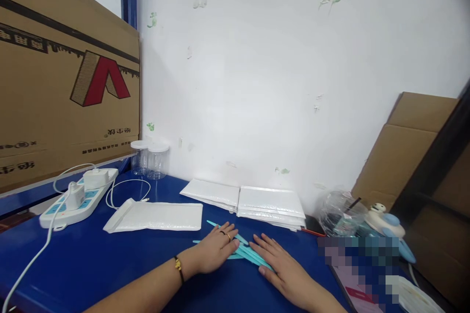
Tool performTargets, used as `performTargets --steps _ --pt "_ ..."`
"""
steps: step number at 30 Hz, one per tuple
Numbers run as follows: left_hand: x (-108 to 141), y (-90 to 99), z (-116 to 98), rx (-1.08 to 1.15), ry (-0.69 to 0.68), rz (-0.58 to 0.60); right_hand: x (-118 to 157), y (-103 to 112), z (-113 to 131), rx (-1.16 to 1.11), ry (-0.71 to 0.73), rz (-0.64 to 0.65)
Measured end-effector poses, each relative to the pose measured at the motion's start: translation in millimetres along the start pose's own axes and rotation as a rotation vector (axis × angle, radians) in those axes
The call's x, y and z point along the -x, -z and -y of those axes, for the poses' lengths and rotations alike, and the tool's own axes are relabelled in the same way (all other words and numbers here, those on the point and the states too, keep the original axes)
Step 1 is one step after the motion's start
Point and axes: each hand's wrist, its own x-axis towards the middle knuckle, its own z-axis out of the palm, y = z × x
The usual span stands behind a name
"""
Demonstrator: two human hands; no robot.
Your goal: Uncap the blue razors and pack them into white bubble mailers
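Several slim turquoise sticks [246,253] lie in a loose, crossed pile on the blue table, partly covered by both hands. My left hand [217,249] rests palm down over the pile's left side, its fingers spread. On the right side, my right hand [276,260] lies flat with fingers apart, its fingertips touching the sticks. One padded white envelope [157,216] lies beyond my left forearm. Behind the hands are two stacks of white padded envelopes, a left one [213,192] and a right one [270,201].
At the left are a power strip [81,200] with chargers and cables, and a large carton [66,78]. Two clear jars [157,162] stand by the wall. To the right are a plastic bag [340,210], a blue-and-white figure [385,225] and a partly blurred flat item [352,274].
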Motion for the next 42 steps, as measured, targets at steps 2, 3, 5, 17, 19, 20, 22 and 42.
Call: performTargets --steps 2,3,5,17,19,20,22,42 --pt "-8 -1.5 -4 0.113 0.022 0.028 4 -3 0 -0.014 0.004 0.002" --pt "-12 -1.0 -7 0.171 0.025 0.047 6 -5 1 -0.017 -0.005 0.000" --pt "-19 1.1 -17 0.261 0.033 0.062 9 -9 2 -0.011 -0.049 -0.009" --pt "-38 12.3 11 -0.077 -0.002 -0.187 -6 -1 19 -0.016 -0.031 0.017" --pt "-35 17.5 11 -0.070 -0.030 -0.144 -9 0 24 -0.011 0.002 0.028" --pt "-33 20.8 11 -0.065 -0.036 -0.119 -10 0 26 -0.012 0.013 0.032" --pt "-30 27.4 9 -0.051 -0.022 -0.072 -9 1 28 -0.020 0.034 0.051" --pt "-39 14.1 8 -0.043 0.110 -0.049 -53 -11 9 -0.064 -0.166 -0.353"
